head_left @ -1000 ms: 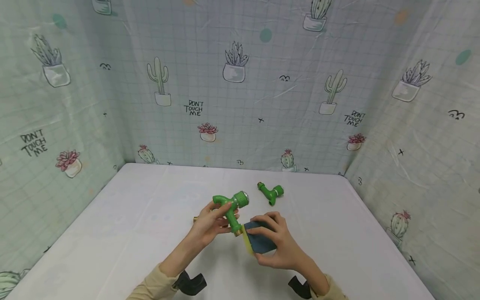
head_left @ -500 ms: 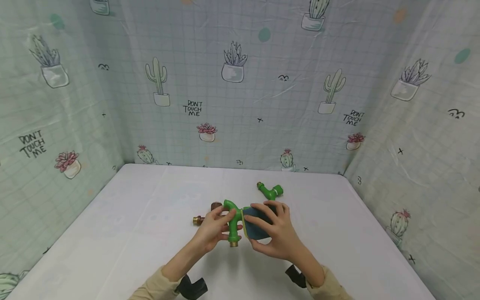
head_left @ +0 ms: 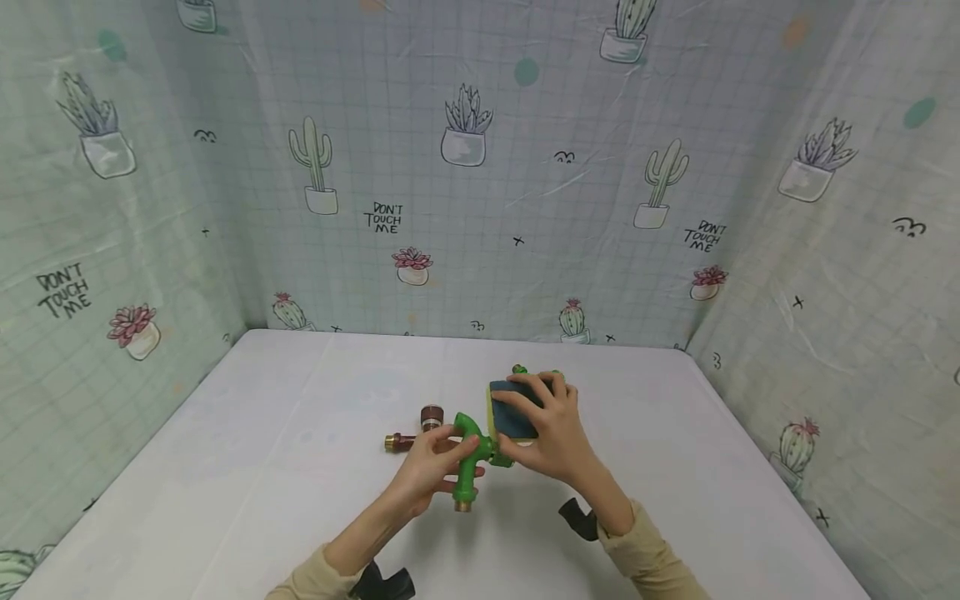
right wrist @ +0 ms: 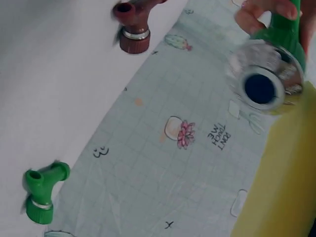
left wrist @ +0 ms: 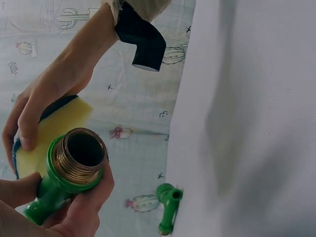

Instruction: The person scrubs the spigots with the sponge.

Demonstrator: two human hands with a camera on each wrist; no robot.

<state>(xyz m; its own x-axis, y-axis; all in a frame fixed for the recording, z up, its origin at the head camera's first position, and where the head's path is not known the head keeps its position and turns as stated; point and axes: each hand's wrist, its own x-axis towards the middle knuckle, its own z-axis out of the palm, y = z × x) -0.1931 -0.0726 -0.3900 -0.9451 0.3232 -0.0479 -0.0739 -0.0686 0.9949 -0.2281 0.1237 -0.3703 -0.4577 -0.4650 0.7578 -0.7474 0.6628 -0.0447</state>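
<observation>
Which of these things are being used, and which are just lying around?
In use:
green tap, in the left hand
blue-and-yellow sponge, in the right hand

Lying about:
brown tap, on the table
second green tap, also there

My left hand [right wrist: 270,7] grips a silver-capped green tap [right wrist: 269,66] near a yellow sponge [right wrist: 284,163], with a maroon tap [right wrist: 139,20] and second green tap [right wrist: 42,190] on the white worktop [right wrist: 69,98].

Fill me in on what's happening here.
A person's left hand holds a green tap, and the right hand holds a sponge, its yellow side turned toward that tap. Whether the two touch is unclear. A brown tap and a second green tap lie on the table.
</observation>
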